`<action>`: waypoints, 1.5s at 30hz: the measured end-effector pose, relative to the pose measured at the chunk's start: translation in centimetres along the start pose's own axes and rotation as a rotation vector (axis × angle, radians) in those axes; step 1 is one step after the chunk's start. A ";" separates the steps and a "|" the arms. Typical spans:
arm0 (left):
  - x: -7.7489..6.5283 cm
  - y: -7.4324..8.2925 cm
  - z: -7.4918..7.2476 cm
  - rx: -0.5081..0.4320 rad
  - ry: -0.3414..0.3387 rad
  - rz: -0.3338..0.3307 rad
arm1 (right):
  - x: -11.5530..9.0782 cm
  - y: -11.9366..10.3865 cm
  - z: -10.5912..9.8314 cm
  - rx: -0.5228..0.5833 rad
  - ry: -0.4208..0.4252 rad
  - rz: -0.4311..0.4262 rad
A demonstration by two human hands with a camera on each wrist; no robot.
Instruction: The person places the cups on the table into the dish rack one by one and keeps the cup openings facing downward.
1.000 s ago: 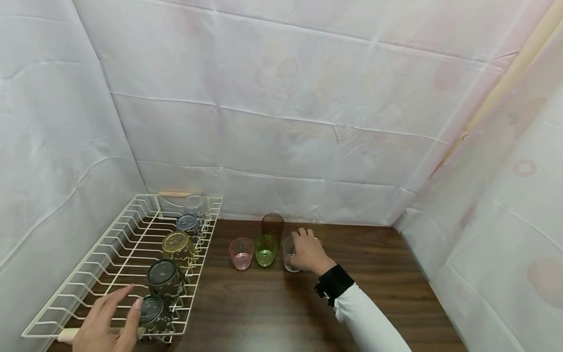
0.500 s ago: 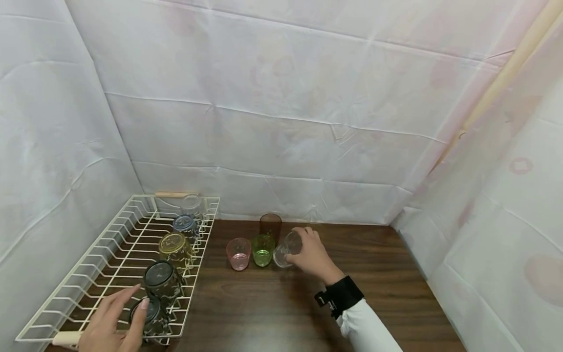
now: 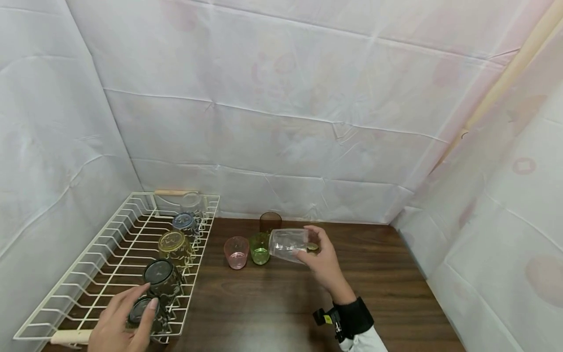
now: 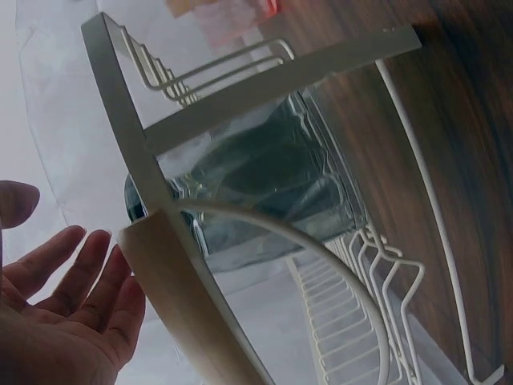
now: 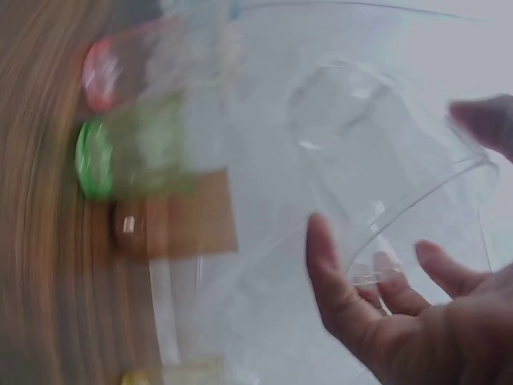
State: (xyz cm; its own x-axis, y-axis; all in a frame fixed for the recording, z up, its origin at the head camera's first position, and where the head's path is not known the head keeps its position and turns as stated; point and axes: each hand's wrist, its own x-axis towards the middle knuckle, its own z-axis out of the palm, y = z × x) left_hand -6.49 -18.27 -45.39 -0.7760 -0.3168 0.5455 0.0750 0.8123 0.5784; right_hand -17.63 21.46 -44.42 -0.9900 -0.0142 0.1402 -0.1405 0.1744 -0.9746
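My right hand (image 3: pixel 323 259) grips a clear drinking glass (image 3: pixel 288 243) near its rim. The glass lies on its side in the air, its base toward the left. In the right wrist view, thumb and fingers go round the clear glass (image 5: pixel 361 144). At the near end of a white wire dish rack (image 3: pixel 66 288), my left hand (image 3: pixel 125 318) hovers with loosely bent fingers by an upside-down dark glass (image 3: pixel 147 310). The left wrist view shows that hand (image 4: pixel 72 313) beside the rack's wooden handle (image 4: pixel 188 297), palm holding nothing.
Upright on the brown table are a pink glass (image 3: pixel 236 254), a green glass (image 3: pixel 260 250) and a brown glass (image 3: pixel 270 221). A yellowish one (image 3: pixel 313 247) is partly hidden behind my right hand. Another dark glass (image 3: pixel 160 274), a yellow glass (image 3: pixel 173 243) and a blue glass (image 3: pixel 184 222) stand inverted in the rack.
The clear glass went from upright on the table to lifted and tipped sideways in my right hand, which came nearer. My left hand shifted slightly right, closer to the front dark glass.
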 end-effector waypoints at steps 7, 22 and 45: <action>-0.2 0.3 0.2 0.012 -0.031 -0.020 | -2.2 0.2 0.1 0.696 -0.148 -0.119; -0.3 0.3 1.0 -0.072 0.047 0.093 | -4.8 2.0 2.6 1.361 -0.365 -0.041; -0.6 6.6 5.4 -0.230 -0.137 0.288 | -4.7 2.3 3.5 1.328 -0.438 -0.066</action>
State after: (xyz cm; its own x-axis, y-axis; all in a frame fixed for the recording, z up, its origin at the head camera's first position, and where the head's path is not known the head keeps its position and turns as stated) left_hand -8.95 -10.07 -45.18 -0.7782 -0.0109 0.6279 0.4281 0.7224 0.5431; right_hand -13.38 18.52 -47.96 -0.8696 -0.3309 0.3665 0.1521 -0.8857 -0.4387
